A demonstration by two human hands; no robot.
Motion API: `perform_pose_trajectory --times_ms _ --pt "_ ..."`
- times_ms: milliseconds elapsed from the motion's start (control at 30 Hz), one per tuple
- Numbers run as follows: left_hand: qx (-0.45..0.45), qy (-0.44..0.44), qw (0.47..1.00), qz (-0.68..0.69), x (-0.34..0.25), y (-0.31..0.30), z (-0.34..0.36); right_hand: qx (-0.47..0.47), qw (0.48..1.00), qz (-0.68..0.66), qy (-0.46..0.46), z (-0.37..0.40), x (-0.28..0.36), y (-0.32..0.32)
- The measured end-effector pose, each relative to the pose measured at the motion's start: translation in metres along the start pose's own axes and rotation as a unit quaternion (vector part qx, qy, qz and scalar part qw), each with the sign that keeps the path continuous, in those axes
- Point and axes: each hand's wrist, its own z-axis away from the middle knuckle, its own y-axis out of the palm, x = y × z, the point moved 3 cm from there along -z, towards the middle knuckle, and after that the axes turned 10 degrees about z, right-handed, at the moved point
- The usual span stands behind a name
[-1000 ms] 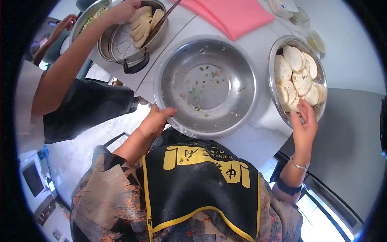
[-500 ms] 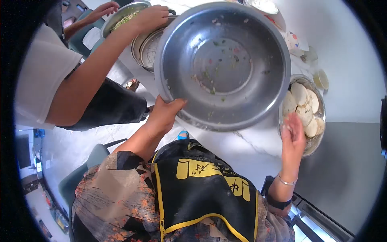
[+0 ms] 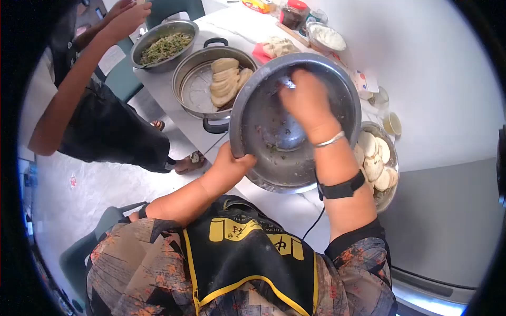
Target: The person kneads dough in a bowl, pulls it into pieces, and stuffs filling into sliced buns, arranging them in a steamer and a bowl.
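My left hand [image 3: 232, 162] grips the lower-left rim of a large metal basin [image 3: 263, 171], thumb over the edge. The basin is tilted toward me, with bits of green and other scraps stuck to its inside. Inside it, my right hand [image 3: 308, 100] is near the upper inner wall. That hand is blurred, and its fingers cannot be made out clearly. To the right of the basin stands a metal bowl [image 3: 392, 184] of pale round slices [image 3: 374, 167], partly behind my right forearm.
A steamer pot [image 3: 192, 87] holds overlapping pale slices [image 3: 224, 84]. Beyond it is a bowl of chopped green filling [image 3: 166, 48]. Dough [image 3: 278, 47], a bowl of flour [image 3: 326, 38] and a red-lidded jar [image 3: 293, 15] stand at the back. Another person [image 3: 110, 121] stands at left.
My right hand has moved from near the sliced pieces into the basin. The basin has shifted lower and tilted. The other person's hand has withdrawn from the steamer, where slices now show.
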Motion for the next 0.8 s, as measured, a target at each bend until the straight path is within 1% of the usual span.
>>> perform_pose_trajectory --times_ms 33,100,200,233,267,300,367,433,467,500,567,633,667,767,800 --pt "0.008 0.008 1.0 0.01 -0.001 -0.004 -0.001 0.013 0.997 0.026 -0.078 0.001 0.02 0.006" --pt "0.01 0.026 1.0 0.009 -0.012 -0.02 -0.007 0.15 0.967 -0.016 -0.205 0.017 0.054 0.013" --pt "0.0 0.044 0.998 0.042 -0.026 -0.039 -0.009 0.101 0.951 -0.158 -0.246 0.017 0.052 -0.004" --pt "-0.004 0.052 0.997 0.059 -0.031 -0.044 -0.009 0.052 0.973 -0.151 -0.169 0.004 0.04 -0.012" --pt "-0.005 0.038 0.997 0.068 -0.033 -0.049 -0.009 -0.004 0.988 -0.113 -0.104 -0.008 0.026 -0.018" --pt "-0.004 0.045 0.997 0.07 -0.036 -0.051 -0.008 -0.065 0.993 -0.088 -0.045 -0.018 0.012 -0.014" --pt "0.003 0.058 0.996 0.071 -0.04 -0.049 -0.006 -0.07 0.997 -0.041 0.013 -0.024 0.008 0.006" --pt "0.017 0.052 0.995 0.081 -0.042 -0.052 -0.009 -0.029 0.992 -0.056 -0.112 -0.017 0.041 0.025" --pt "0.02 0.048 0.995 0.087 -0.043 -0.056 -0.011 0.074 0.978 -0.122 -0.151 -0.011 0.055 0.038" --pt "0.018 0.052 0.995 0.089 -0.044 -0.062 -0.012 0.188 0.956 -0.156 -0.163 -0.003 0.073 0.036" --pt "0.012 0.057 0.994 0.096 -0.046 -0.072 -0.013 0.206 0.938 -0.221 -0.168 -0.004 0.076 0.027" --pt "-0.008 0.056 0.995 0.083 -0.05 -0.076 -0.011 0.055 0.976 -0.197 -0.069 -0.024 0.051 0.011" --pt "-0.016 0.058 0.995 0.076 -0.052 -0.077 -0.011 -0.049 0.994 -0.081 -0.055 -0.033 0.039 0.002" --pt "-0.007 0.103 0.991 0.081 -0.058 -0.074 -0.009 -0.041 0.99 -0.089 -0.1 -0.02 0.048 0.021" --pt "-0.009 0.088 0.993 0.081 -0.056 -0.075 -0.009 0.013 0.978 -0.114 -0.175 -0.007 0.064 0.029"
